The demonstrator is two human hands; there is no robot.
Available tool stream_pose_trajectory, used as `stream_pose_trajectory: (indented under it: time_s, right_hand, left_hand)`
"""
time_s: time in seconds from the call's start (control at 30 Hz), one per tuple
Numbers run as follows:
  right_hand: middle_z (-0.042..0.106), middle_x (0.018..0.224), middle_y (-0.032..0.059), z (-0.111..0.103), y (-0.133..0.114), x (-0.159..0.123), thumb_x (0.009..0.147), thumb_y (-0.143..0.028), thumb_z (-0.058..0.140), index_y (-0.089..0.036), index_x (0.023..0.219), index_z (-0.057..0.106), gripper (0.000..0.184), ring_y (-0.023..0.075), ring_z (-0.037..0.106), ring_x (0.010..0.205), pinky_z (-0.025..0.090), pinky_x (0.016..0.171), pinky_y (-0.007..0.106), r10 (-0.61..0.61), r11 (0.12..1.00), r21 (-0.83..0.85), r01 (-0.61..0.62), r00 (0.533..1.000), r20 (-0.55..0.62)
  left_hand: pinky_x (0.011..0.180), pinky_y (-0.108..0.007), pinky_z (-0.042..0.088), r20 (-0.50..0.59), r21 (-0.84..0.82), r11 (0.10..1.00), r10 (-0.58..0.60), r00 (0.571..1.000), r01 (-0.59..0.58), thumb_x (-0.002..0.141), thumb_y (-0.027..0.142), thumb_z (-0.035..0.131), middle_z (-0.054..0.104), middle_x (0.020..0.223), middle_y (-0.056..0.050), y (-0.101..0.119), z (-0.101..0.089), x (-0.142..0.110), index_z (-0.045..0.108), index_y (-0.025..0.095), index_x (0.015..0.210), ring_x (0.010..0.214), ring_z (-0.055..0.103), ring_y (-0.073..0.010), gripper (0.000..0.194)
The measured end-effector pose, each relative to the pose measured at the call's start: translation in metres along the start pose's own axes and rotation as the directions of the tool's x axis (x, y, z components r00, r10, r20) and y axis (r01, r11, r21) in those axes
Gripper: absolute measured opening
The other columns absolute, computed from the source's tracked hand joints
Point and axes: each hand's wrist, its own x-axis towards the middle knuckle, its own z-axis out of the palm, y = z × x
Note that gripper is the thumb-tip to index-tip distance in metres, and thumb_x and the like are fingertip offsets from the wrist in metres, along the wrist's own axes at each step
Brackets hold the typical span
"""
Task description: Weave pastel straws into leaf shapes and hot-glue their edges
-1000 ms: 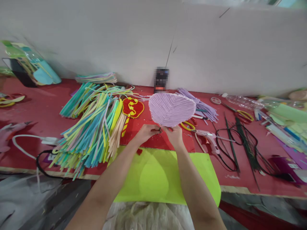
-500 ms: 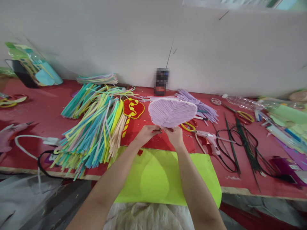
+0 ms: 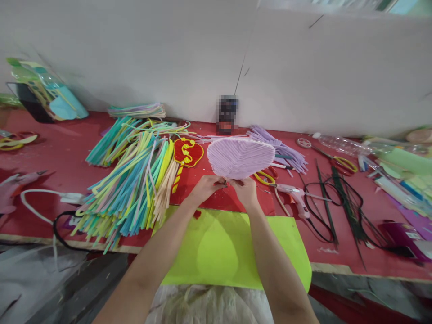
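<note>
A lilac fan [image 3: 241, 157], its face covered in rows of pipe cleaners and edged with a paler rim, is held tilted above the red table. My left hand [image 3: 208, 189] is closed, with its fingertips pinching at the fan's lower edge; a small dark spot shows at the fingertips, too small to name. My right hand [image 3: 245, 190] is closed on the base of the fan, its fingers partly hidden beneath. Left of the fan lies a finished-looking red fan [image 3: 194, 157] with yellow trim and a yellow striped handle.
A big pile of coloured pipe cleaners [image 3: 124, 189] lies to the left, lilac ones [image 3: 292, 157] behind right. A glue gun [image 3: 297, 198], scissors [image 3: 344, 164] and dark green stems [image 3: 347, 207] are at right. A yellow-green sheet [image 3: 280, 252] hangs over the front edge. A blurred-out device [image 3: 227, 114] leans on the wall.
The lilac fan has shifted very slightly left and tilted a touch. Both hands stay in nearly the same place.
</note>
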Motion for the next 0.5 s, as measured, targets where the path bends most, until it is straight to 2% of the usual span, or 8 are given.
stream_pose_trajectory:
  time_s: [0.5]
  right_hand:
    - [0.074,0.076,0.0048,-0.0015,0.0015,0.0015,0.069,-0.039,0.065,-0.018,0.069,0.072,0.022,0.0234,0.068,0.077,0.052,0.073,0.034,-0.018,0.999,-0.037,0.017,1.000,-0.012]
  left_hand:
    - [0.072,-0.022,0.045,0.047,0.016,0.998,-0.067,0.997,0.066,0.078,0.022,0.063,0.071,0.078,0.001,0.0051,-0.0026,0.0037,0.067,0.018,0.076,0.074,0.063,-0.0139,0.006]
